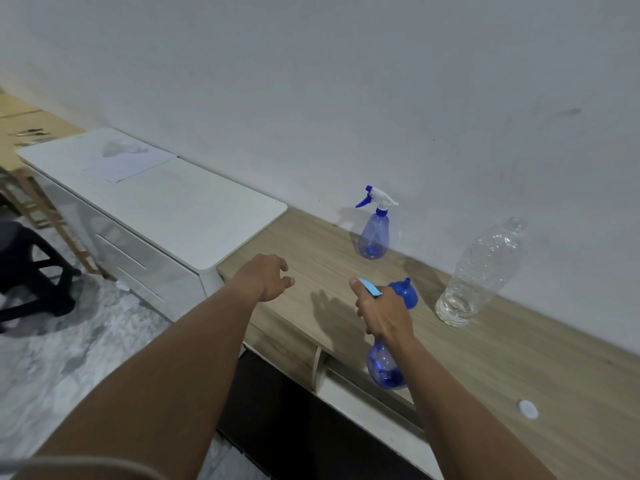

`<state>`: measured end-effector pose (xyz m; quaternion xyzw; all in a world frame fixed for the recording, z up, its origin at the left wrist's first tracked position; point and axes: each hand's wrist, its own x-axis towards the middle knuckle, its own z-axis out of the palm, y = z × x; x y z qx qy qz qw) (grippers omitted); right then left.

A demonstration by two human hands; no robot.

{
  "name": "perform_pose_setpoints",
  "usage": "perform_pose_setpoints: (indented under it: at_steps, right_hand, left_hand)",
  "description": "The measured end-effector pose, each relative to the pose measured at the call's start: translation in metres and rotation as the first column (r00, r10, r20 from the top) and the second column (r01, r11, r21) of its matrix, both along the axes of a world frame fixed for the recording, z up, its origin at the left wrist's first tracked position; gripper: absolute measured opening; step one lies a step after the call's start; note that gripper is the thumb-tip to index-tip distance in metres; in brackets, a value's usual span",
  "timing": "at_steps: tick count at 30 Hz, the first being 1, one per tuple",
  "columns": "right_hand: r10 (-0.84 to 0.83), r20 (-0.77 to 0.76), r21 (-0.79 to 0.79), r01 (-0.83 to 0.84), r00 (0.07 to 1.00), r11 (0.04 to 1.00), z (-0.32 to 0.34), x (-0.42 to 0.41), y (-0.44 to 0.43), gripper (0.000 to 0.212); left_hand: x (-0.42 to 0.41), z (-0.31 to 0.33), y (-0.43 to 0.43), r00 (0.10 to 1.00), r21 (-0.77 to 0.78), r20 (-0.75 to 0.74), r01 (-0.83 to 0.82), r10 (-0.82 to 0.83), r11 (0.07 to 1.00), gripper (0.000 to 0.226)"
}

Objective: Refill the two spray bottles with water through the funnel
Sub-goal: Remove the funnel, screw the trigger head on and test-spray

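Near the front edge of the wooden desk (519,358), I have the right hand (384,317) wrapped round the upper part of a blue spray bottle (384,370), fingers and thumb curled tight about its neck. Its round body hangs below the wrist, over the desk's front lip, and I cannot tell whether it touches the wood. A pale blue strip (370,287) pokes up beside the thumb. The hand hides the bottle's top, so I cannot say whether a spray head is on it.

Just behind that hand sits the blue funnel (405,294), narrow spout pointing up. From this view I cannot tell whether it touches the hand.

I see the left hand (266,280) hovering over the desk's left end, palm down, fingers loosely curled and gripping nothing.

Further back, by the wall (346,81), the second spray bottle (374,233) stands upright with its white and blue trigger head on. To the right of the funnel stands a clear plastic water bottle (479,271), uncapped, with water in its lower part. A white cap (528,409) lies flat on the desk nearer me, well apart from it.

Left of the desk is a white cabinet (190,216) with a sheet of paper (128,162) on top, and a black stool (31,271) on the floor beyond
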<state>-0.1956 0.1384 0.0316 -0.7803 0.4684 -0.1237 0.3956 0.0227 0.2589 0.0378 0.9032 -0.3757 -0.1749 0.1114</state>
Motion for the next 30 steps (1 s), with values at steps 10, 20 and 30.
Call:
perform_pose_setpoints:
  at_steps: [10,20,30]
  right_hand:
    - [0.002,0.098,0.018,-0.004,0.995,1.0,0.001,0.004,-0.012,0.036]
    - [0.038,0.383,0.033,-0.055,0.923,0.998,0.025,0.066,-0.035,0.014]
    - [-0.097,0.422,0.0,0.107,0.901,0.994,0.018,0.19,-0.082,0.003]
  left_hand:
    - [-0.005,0.0,-0.007,1.0,-0.038,-0.025,0.016,-0.017,0.999,0.05]
    - [0.02,-0.011,-0.061,0.924,-0.159,-0.322,0.16,-0.205,0.974,0.067]
    - [0.123,-0.042,-0.131,0.825,-0.403,-0.416,0.21,-0.383,0.891,0.066]
